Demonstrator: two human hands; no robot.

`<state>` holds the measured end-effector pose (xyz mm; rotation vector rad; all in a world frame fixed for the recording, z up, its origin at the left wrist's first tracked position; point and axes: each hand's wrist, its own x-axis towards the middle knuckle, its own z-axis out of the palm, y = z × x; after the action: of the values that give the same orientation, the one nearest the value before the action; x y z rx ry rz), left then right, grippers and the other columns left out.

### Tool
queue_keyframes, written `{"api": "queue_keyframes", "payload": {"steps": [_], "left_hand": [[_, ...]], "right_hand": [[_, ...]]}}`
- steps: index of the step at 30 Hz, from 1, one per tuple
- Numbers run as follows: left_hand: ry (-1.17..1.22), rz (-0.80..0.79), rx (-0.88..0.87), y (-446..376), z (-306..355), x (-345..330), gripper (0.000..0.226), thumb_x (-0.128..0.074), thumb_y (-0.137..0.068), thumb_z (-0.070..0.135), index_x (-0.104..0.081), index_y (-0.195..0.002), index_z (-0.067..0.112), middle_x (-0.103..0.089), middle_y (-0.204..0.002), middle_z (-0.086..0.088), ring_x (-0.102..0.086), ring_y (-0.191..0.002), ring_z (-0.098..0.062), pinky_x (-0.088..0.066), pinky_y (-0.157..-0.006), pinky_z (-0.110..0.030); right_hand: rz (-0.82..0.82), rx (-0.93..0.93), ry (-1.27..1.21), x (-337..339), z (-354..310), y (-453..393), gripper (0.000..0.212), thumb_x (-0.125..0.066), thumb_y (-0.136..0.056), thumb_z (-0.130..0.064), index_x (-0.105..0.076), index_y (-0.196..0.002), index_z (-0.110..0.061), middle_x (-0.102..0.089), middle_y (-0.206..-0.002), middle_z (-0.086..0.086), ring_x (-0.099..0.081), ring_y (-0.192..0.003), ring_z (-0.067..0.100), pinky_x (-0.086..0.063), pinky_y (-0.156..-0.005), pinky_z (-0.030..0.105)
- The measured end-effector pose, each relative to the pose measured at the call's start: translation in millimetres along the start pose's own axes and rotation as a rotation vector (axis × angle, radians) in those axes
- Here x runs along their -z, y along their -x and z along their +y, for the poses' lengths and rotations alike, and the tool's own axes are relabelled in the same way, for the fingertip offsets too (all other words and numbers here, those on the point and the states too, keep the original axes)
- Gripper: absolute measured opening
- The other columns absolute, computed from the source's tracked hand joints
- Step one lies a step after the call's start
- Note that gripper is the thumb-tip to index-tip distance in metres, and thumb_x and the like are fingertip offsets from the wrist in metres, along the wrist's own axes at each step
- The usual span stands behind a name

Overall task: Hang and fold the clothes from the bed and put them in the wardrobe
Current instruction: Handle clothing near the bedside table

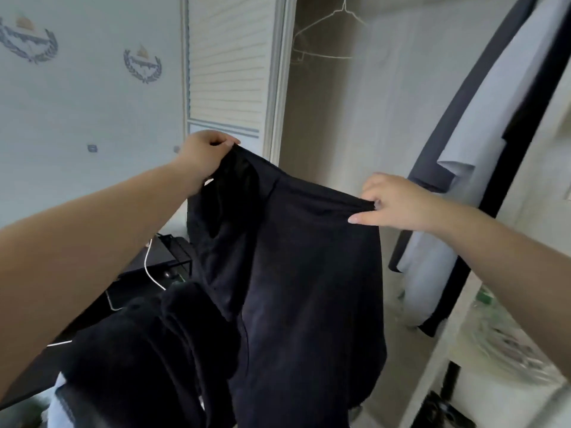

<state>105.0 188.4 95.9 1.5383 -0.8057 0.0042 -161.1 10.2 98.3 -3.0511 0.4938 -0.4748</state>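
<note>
Fingers, left hand [204, 156]: pinched closed on the upper left corner of a black garment [296, 257].
Fingers, right hand [398, 202]: pinched closed on the upper right corner of the same edge, thumb laid flat along the cloth.
Garment: held up in the air between both hands, top edge stretched taut, body hanging straight down in front of the open wardrobe [340, 118]. Kind of garment unclear; looks like trousers or a skirt held by the waistband.
Second dark item [148, 350]: bunched at lower left, below the held piece; how it is supported cannot be told.
Wardrobe: empty wire hanger [327, 35] on the rail at the top; dark and pale clothes [457, 180] already hanging at the right side.
Progress, judged: partway. Some pieces look hung; this one is only spread out, neither folded nor hung yet, and the bunched item remains.
Bed: not in view, so what is left there is unknown.
</note>
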Motion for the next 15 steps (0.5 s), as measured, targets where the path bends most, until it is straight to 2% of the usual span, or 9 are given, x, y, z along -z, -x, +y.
{"api": "queue_keyframes", "payload": {"steps": [2, 4, 6, 8, 10, 11, 13, 14, 15], "left_hand": [[0.122, -0.059, 0.055, -11.8, 0.0, -22.3, 0.019, -0.05, -0.098, 0.016, -0.067, -0.092, 0.021, -0.061, -0.083, 0.005, -0.056, -0.075, -0.01, -0.047, -0.064, -0.022], [0.288, -0.115, 0.106, -19.6, 0.5, -41.3, 0.019, -0.047, -0.099, 0.008, -0.065, -0.099, 0.017, -0.061, -0.082, 0.002, -0.058, -0.071, -0.008, -0.05, -0.06, -0.019], [0.496, -0.18, 0.165, -27.7, -0.1, -57.5, 0.023, -0.044, -0.099, 0.001, -0.062, -0.096, 0.015, -0.062, -0.083, -0.003, -0.061, -0.067, -0.009, -0.053, -0.056, -0.02], [0.655, -0.265, 0.214, -29.7, 2.4, -71.8, 0.025, -0.043, -0.099, -0.002, -0.062, -0.094, 0.014, -0.062, -0.084, -0.005, -0.062, -0.07, -0.01, -0.056, -0.057, -0.021], [0.724, -0.383, 0.226, -30.7, 9.5, -86.2, 0.025, -0.043, -0.098, -0.002, -0.063, -0.096, 0.014, -0.062, -0.085, -0.004, -0.06, -0.075, -0.01, -0.057, -0.06, -0.02], [0.739, -0.441, 0.216, -32.4, 14.1, -94.4, 0.024, -0.044, -0.098, -0.001, -0.063, -0.098, 0.013, -0.062, -0.086, -0.004, -0.06, -0.077, -0.01, -0.057, -0.062, -0.019], [0.742, -0.542, 0.182, -32.4, 25.0, -109.3, 0.022, -0.045, -0.098, 0.0, -0.063, -0.102, 0.013, -0.064, -0.087, -0.004, -0.061, -0.08, -0.011, -0.057, -0.068, -0.02], [0.735, -0.591, 0.164, -32.1, 30.3, -115.7, 0.022, -0.046, -0.098, 0.001, -0.063, -0.104, 0.013, -0.064, -0.088, -0.005, -0.061, -0.08, -0.011, -0.057, -0.069, -0.021], [0.721, -0.636, 0.144, -32.6, 33.8, -121.6, 0.022, -0.046, -0.098, 0.001, -0.063, -0.105, 0.013, -0.064, -0.089, -0.005, -0.062, -0.08, -0.011, -0.057, -0.07, -0.021]], "right_hand": [[0.079, -0.053, -0.028, 0.3, 3.1, -4.2, 0.044, -0.059, -0.089, -0.04, -0.061, -0.082, 0.004, -0.058, -0.082, 0.01, -0.054, -0.081, 0.02, -0.043, -0.073, 0.033], [0.151, -0.187, -0.186, -2.3, 3.7, -12.4, 0.041, -0.054, -0.093, -0.035, -0.057, -0.085, 0.005, -0.057, -0.077, 0.009, -0.054, -0.073, 0.02, -0.035, -0.065, 0.029], [0.178, -0.338, -0.441, -6.0, 8.1, -25.3, 0.035, -0.051, -0.093, -0.033, -0.061, -0.094, 0.0, -0.068, -0.088, 0.01, -0.064, -0.083, 0.024, -0.042, -0.073, 0.028], [0.2, -0.41, -0.654, -9.8, 7.7, -37.2, 0.025, -0.054, -0.09, -0.033, -0.066, -0.099, -0.012, -0.072, -0.098, 0.005, -0.068, -0.093, 0.022, -0.05, -0.091, 0.034], [0.22, -0.411, -0.655, -17.7, 9.1, -53.3, 0.021, -0.061, -0.088, -0.032, -0.062, -0.106, -0.022, -0.069, -0.108, -0.001, -0.066, -0.094, 0.014, -0.051, -0.092, 0.036], [0.216, -0.404, -0.63, -20.8, 4.7, -60.8, 0.031, -0.065, -0.086, -0.031, -0.057, -0.116, -0.025, -0.065, -0.117, -0.005, -0.063, -0.097, 0.01, -0.05, -0.091, 0.031], [0.218, -0.363, -0.622, -28.6, -4.6, -74.6, 0.07, -0.074, -0.078, -0.032, -0.038, -0.138, -0.03, -0.051, -0.131, -0.015, -0.053, -0.111, 0.004, -0.043, -0.096, 0.025], [0.227, -0.341, -0.629, -31.9, -7.9, -82.3, 0.077, -0.076, -0.075, -0.033, -0.036, -0.141, -0.03, -0.051, -0.131, -0.015, -0.052, -0.115, 0.005, -0.042, -0.099, 0.027], [0.238, -0.329, -0.629, -35.0, -9.1, -89.9, 0.069, -0.075, -0.076, -0.031, -0.042, -0.137, -0.028, -0.057, -0.127, -0.011, -0.055, -0.114, 0.008, -0.043, -0.098, 0.029]]}}
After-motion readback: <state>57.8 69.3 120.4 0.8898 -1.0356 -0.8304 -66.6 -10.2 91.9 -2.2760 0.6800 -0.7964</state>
